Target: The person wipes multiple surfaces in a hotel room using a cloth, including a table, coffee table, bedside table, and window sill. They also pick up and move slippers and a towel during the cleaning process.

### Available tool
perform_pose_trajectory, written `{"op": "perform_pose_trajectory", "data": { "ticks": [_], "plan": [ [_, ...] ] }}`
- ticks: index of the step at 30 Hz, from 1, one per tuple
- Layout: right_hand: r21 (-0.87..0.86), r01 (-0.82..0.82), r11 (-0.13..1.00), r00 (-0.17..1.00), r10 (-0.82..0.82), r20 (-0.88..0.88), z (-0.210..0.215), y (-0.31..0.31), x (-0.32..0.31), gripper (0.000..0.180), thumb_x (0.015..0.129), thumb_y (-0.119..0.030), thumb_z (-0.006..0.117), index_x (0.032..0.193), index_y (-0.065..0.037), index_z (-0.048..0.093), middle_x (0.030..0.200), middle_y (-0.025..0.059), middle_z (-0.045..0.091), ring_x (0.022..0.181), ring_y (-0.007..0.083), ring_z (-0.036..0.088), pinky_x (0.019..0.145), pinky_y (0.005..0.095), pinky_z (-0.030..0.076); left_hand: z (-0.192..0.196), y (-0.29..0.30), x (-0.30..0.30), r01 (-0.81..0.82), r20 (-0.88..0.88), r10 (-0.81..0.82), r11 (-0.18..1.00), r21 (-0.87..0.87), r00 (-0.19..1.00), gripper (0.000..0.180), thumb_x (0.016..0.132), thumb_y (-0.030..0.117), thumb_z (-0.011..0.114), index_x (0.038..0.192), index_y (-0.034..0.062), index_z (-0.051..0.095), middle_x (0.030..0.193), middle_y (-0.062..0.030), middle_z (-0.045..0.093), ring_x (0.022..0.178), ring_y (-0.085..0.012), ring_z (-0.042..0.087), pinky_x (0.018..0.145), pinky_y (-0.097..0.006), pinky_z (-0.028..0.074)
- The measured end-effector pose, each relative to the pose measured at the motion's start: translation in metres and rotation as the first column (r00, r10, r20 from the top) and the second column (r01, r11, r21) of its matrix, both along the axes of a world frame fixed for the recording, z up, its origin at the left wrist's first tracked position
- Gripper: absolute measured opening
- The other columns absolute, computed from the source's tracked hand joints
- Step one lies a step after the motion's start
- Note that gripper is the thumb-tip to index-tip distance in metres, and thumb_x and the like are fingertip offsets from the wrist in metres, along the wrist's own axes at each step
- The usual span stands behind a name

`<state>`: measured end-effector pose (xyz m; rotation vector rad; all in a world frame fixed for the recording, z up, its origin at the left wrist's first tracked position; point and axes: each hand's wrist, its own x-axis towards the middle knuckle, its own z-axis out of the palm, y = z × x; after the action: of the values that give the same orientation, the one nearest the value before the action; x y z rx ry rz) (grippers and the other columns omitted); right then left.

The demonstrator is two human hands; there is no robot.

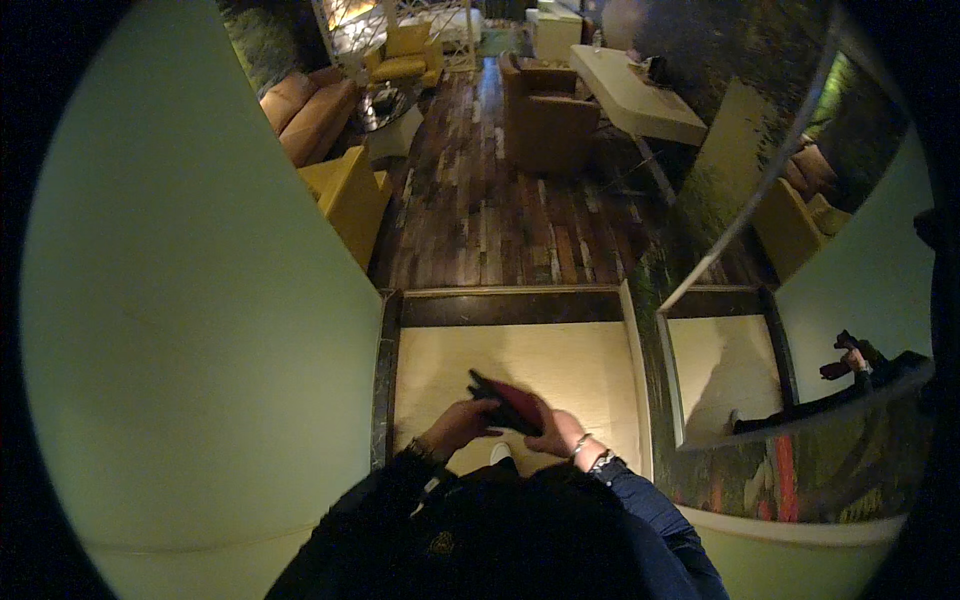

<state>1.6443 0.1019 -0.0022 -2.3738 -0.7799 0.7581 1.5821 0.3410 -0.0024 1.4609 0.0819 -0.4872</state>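
Observation:
In front of my body I hold a flat black and dark red thing (519,403) between both hands, tilted. Its exact kind cannot be made out; it is dim and a little blurred. My left hand (464,424) is closed round its black left part, where a narrow dark end sticks out past the fingers. My right hand (560,434) grips the lower right end beside the red face, with the thumb along it. Bands or a watch circle both wrists. Below the hands the tip of a white shoe (501,453) shows on the pale floor.
A pale floor panel (520,350) with a dark border leads to a wooden floor (470,200). Green wall (200,280) rises left, a mirror (725,370) right. Ahead are yellow armchairs (355,205), a sofa (315,110), a brown chair (550,130) and a white desk (640,95).

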Motion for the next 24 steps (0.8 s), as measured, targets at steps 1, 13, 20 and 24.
{"op": "perform_pose_trajectory", "data": {
  "ticks": [1, 13, 20, 24],
  "plan": [
    [0.018, 0.025, 1.000, 0.999, -0.026, 0.022, 0.002, -0.006, 0.019, 0.109, 0.064, -0.038, 0.078, 0.147, -0.001, 0.019, 0.105, 0.0284, 0.064, 0.099, 0.0427, 0.062, 0.082, 0.0435, 0.051, 0.004, -0.007, 0.028, -0.264, -0.393, 0.079, 0.856, -0.444, 0.916, 0.034, 0.091, 0.021, 0.062, 0.118, -0.0007, 0.057, 0.111, -0.0135, 0.064, 0.103, -0.0302, 0.062, 0.087, -0.042, 0.052],
    [0.294, 0.324, 0.899, 0.944, -0.329, -0.034, -0.034, 0.027, 0.290, 0.045, 0.068, -0.018, 0.070, 0.111, -0.004, 0.064, 0.098, 0.0162, 0.068, 0.090, 0.0292, 0.067, 0.080, 0.0369, 0.054, 0.005, 0.054, 0.272, -0.207, -0.426, 0.035, 0.908, -0.365, 0.904, 0.044, 0.097, 0.033, 0.053, 0.127, 0.0011, 0.049, 0.122, -0.0202, 0.059, 0.106, -0.0394, 0.061, 0.089, -0.047, 0.052],
    [0.537, 0.074, 0.840, 0.976, -0.172, 0.134, 0.012, 0.153, 0.447, 0.048, 0.062, -0.014, 0.077, 0.107, -0.002, 0.065, 0.104, 0.0157, 0.064, 0.099, 0.0302, 0.062, 0.087, 0.0379, 0.050, 0.021, 0.083, 0.380, -0.427, -0.577, 0.002, 0.674, -0.602, 0.817, 0.088, 0.084, 0.069, 0.051, 0.134, -0.0010, 0.035, 0.132, -0.0253, 0.050, 0.112, -0.0397, 0.058, 0.094, -0.047, 0.049],
    [0.633, -0.241, 0.736, 0.932, -0.007, 0.363, 0.028, 0.195, 0.492, 0.050, 0.058, -0.016, 0.081, 0.106, -0.006, 0.066, 0.103, 0.0128, 0.064, 0.101, 0.0319, 0.057, 0.093, 0.0449, 0.044, 0.014, 0.117, 0.446, -0.506, -0.409, 0.300, 0.467, -0.725, 0.862, 0.080, 0.083, 0.067, 0.055, 0.129, 0.0018, 0.047, 0.131, -0.0196, 0.052, 0.119, -0.0362, 0.052, 0.100, -0.050, 0.044]
  ]
}}
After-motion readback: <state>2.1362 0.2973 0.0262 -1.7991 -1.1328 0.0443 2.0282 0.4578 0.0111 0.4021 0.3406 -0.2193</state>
